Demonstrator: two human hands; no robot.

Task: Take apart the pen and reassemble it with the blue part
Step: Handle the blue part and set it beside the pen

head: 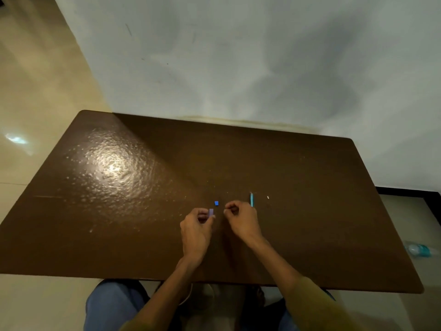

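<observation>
With the left hand (198,225) pinching a small pale-purple plastic piece (211,212), the right hand (241,217), curled nearly closed, should fetch the small blue plastic part (216,203) just beyond.

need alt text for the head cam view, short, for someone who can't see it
Seen from above, a person's left hand pinches a small pale purple piece over a brown table, the right hand curled close beside it. A small blue part, a light blue pen barrel and a tiny white piece lie just beyond.
</observation>
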